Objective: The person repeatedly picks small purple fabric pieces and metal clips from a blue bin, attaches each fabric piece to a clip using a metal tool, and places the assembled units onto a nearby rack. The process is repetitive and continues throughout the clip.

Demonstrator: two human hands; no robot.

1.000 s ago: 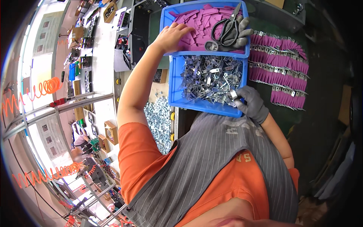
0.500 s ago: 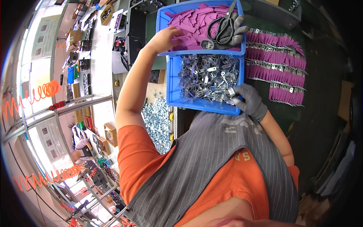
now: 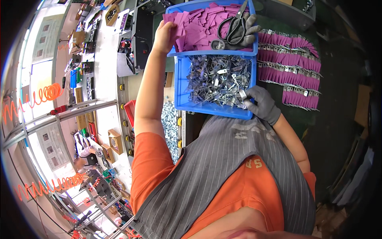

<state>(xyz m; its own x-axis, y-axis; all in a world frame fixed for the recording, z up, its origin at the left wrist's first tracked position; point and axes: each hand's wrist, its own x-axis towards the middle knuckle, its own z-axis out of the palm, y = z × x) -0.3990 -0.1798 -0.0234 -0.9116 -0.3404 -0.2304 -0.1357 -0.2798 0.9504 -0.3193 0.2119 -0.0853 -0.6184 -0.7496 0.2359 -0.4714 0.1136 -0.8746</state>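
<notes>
While both arms reach far over the desk, two blue bins sit side by side: the far bin heaped with magenta paper slips, too many to count, and the near bin filled with a tangled heap of bright metal clips, also uncountable. One pair of black-handled scissors lies on one spare grey glove at the right end of the far bin. Left hand, bare, is at the far bin's left corner, fingers pinched on the edge of the magenta slips. Right hand, in a grey glove, is at the near bin's right near corner, fingers closed on a single metal clip at the pile's edge. Right of the bins, three ragged rows of magenta slips with metal clips attached lie on the dark green desk. Clips look thin, bent, silvery.
</notes>
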